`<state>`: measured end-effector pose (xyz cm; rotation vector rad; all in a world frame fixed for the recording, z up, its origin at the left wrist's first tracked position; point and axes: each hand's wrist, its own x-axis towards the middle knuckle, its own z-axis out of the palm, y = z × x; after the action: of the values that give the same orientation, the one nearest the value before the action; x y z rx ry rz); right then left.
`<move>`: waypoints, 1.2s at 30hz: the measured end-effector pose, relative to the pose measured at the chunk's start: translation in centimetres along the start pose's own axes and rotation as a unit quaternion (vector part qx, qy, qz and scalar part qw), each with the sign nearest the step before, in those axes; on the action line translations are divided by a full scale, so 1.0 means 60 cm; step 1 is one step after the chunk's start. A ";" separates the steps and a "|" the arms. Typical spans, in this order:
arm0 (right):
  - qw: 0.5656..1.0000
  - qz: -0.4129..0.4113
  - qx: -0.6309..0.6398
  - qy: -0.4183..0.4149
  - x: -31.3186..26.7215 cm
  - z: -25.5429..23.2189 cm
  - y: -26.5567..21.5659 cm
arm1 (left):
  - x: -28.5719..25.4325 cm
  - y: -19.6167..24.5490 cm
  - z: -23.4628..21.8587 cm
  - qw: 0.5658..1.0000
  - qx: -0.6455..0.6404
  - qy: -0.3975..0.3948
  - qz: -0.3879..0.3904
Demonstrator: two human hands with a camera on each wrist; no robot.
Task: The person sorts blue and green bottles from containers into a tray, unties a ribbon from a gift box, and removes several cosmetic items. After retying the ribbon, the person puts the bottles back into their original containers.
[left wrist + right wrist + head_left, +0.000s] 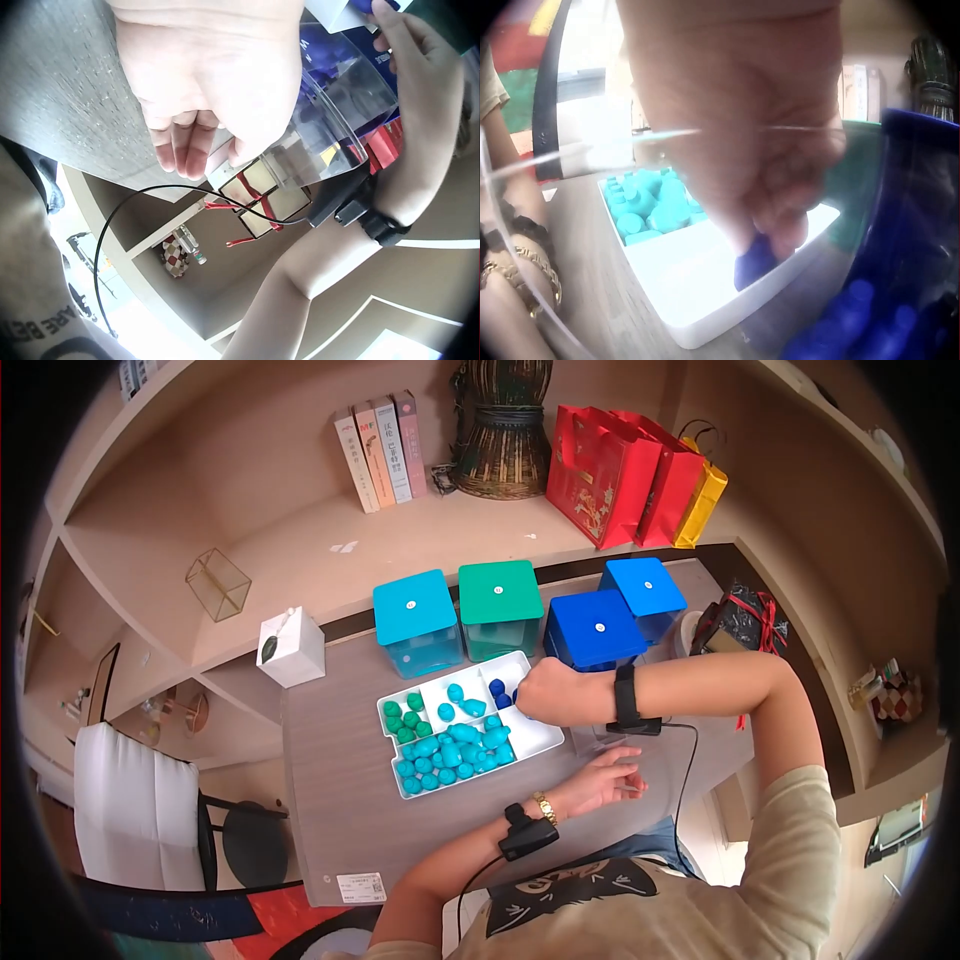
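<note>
The right hand reaches over the right end of the white divided tray. In the right wrist view its thumb and fingers pinch a dark blue piece at the tray's wall. Other dark blue pieces lie beside that hand in a tray compartment. Turquoise pieces and green pieces occupy other compartments. The left hand, palm up with fingers loosely bent, holds nothing near the table's front edge.
Lidded boxes in turquoise, green, dark blue and blue stand behind the tray. A clear container is beneath the right wrist. A white box sits left; red bags stand at the back.
</note>
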<state>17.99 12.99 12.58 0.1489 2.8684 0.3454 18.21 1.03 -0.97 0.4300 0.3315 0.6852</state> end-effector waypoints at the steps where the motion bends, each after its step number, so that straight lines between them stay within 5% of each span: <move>1: 1.000 0.001 0.002 0.001 0.000 0.001 -0.002 | 0.001 0.000 -0.001 1.000 -0.001 0.002 -0.003; 12: 0.987 0.112 -0.001 0.116 -0.160 -0.126 0.020 | 0.001 -0.001 0.000 1.000 -0.009 0.010 -0.001; 19: 0.990 0.132 0.033 -0.022 -0.209 -0.036 0.017 | -0.003 0.003 0.001 1.000 -0.003 0.003 -0.004; 23: 0.991 0.112 0.014 0.065 -0.187 0.057 0.030 | -0.001 0.000 -0.008 1.000 0.000 -0.015 0.003; 36: 0.992 0.083 0.012 0.092 -0.159 0.073 0.026 | -0.004 0.003 -0.002 1.000 0.002 -0.011 -0.001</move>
<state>28.40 14.22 11.07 0.3799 3.0500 0.3748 17.89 1.04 -0.97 0.4419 0.3119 0.6772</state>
